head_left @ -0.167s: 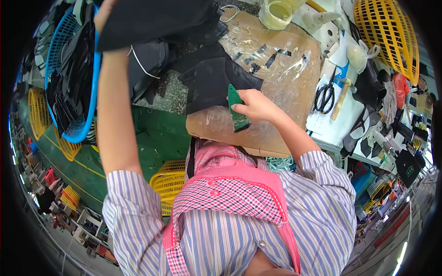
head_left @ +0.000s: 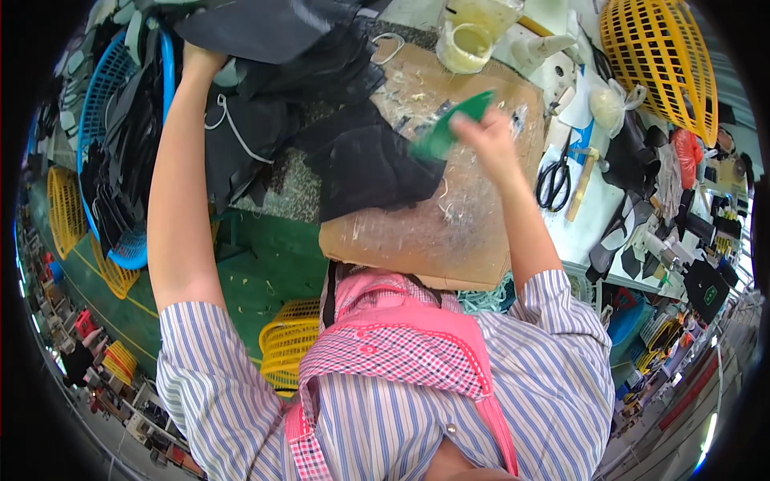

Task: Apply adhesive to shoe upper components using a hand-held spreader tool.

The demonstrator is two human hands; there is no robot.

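My left hand [head_left: 202, 61] is stretched out to the far left, closed on the edge of a black sheet piece [head_left: 261, 32]. That piece covers most of its fingers. Above the cardboard, my right hand [head_left: 488, 132] grips a green glue brush [head_left: 451, 128], which is smeared by motion. Below and left of the brush, black sheet pieces [head_left: 373, 164] lie partly over the glue-stained cardboard [head_left: 433, 248]. Further left, more black pieces [head_left: 245, 132] with a white cord [head_left: 228, 128] rest on the table.
A blue basket [head_left: 132, 248] full of black pieces stands at the left. Beyond the cardboard is a tub of yellowish glue [head_left: 472, 48]. To the right lie black-handled scissors [head_left: 553, 184] and a hammer [head_left: 583, 184]. A yellow basket [head_left: 670, 48] stands at the far right.
The green brush in my right hand has risen from the near part of the cardboard toward its far side and tilted. The black piece at my left hand has shifted slightly upward.
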